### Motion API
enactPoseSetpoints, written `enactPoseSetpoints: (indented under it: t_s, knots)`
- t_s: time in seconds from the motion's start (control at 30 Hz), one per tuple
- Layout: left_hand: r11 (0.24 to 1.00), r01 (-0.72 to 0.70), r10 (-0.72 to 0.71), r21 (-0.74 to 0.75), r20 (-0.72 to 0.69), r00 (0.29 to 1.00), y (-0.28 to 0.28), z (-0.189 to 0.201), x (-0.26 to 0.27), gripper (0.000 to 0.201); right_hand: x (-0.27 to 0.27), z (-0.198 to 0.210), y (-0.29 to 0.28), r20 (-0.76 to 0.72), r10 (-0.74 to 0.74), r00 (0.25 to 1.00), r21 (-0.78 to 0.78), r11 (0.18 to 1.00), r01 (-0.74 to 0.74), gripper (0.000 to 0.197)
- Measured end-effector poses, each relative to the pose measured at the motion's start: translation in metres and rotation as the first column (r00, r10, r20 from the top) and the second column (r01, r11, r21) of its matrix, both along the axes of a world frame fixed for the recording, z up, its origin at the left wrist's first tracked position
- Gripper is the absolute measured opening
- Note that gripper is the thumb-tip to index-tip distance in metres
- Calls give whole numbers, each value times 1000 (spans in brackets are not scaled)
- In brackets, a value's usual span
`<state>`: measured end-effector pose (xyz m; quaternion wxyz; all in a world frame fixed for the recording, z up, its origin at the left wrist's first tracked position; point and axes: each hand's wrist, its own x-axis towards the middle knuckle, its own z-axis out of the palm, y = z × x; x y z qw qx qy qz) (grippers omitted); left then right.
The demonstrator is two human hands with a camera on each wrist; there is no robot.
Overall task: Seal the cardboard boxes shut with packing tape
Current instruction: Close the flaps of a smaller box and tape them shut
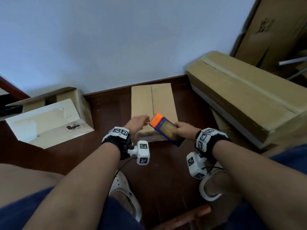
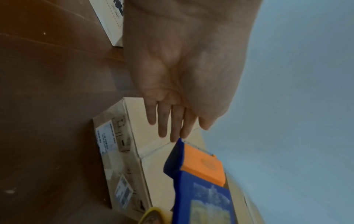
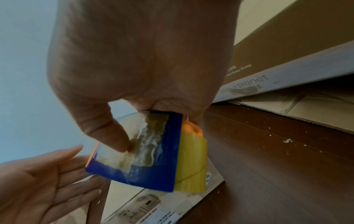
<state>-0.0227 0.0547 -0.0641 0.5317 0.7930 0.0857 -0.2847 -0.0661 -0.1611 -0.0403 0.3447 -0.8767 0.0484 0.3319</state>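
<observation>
A small brown cardboard box (image 1: pixel 146 100) lies on the dark wood floor against the wall, its two top flaps closed with a bare centre seam. My right hand (image 1: pixel 184 130) grips a blue and orange tape dispenser (image 1: pixel 166 128) carrying a yellow tape roll (image 3: pixel 193 160), held just above the box's near end. The thumb (image 3: pixel 113 136) presses on the dispenser's blue face (image 3: pixel 151 171). My left hand (image 1: pixel 137 122) hovers open over the box's near left part, its straight fingers (image 2: pixel 172 121) reaching toward the dispenser's orange end (image 2: pixel 203 165).
An open white-sided box (image 1: pixel 49 120) sits at the left on the floor (image 1: pixel 109 123). A long taped carton (image 1: pixel 245 95) lies at the right, with more cardboard leaning behind it. My feet in white clogs (image 1: pixel 126 193) are near the box.
</observation>
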Motion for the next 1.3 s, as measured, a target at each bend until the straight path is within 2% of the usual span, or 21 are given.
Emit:
enactPoseSetpoints:
  t_s: [0.13,0.23,0.37,0.47,0.6,0.7,0.83,0.9,1.03,1.13,1.3]
  knots:
    - [971,-91,71,-222,-95,993,2,6,-27,39,-14,9,1,10,30,999,-4,1000,-30,41]
    - [971,-95,79,-220,-82,993,12,3,-35,39,-24,14,1,53,57,997,-87,995,-52,53]
    - [973,-80,53,-215,-129,990,18,-5,-45,50,-35,20,7,5,102,995,-98,990,-101,63]
    - [943,-172,116,-284,-206,972,18,-9,-53,41,-41,20,11,-26,112,993,-100,988,-114,66]
    - [929,-195,116,-315,-251,961,18,-9,-58,29,-45,17,15,-58,135,989,-102,985,-141,66]
    - [948,-176,112,-264,-241,964,20,-9,-59,13,-47,16,19,-84,178,980,-128,974,-188,66]
    - [973,-134,87,-188,-237,968,27,-16,-58,9,-45,11,25,-69,245,967,-177,951,-253,61]
    - [985,-121,93,-123,-210,973,27,-19,-58,10,-44,7,29,-60,256,965,-216,940,-263,53]
    - [995,-102,101,-14,-73,992,22,-26,-59,16,-42,0,34,-48,267,963,-260,927,-270,60]
    - [991,-132,131,-28,-21,991,21,-34,-56,23,-38,-2,35,-22,267,963,-271,926,-263,58]
    - [990,-138,139,-21,57,989,26,-45,-50,19,-27,-3,37,10,293,956,-312,909,-275,56]
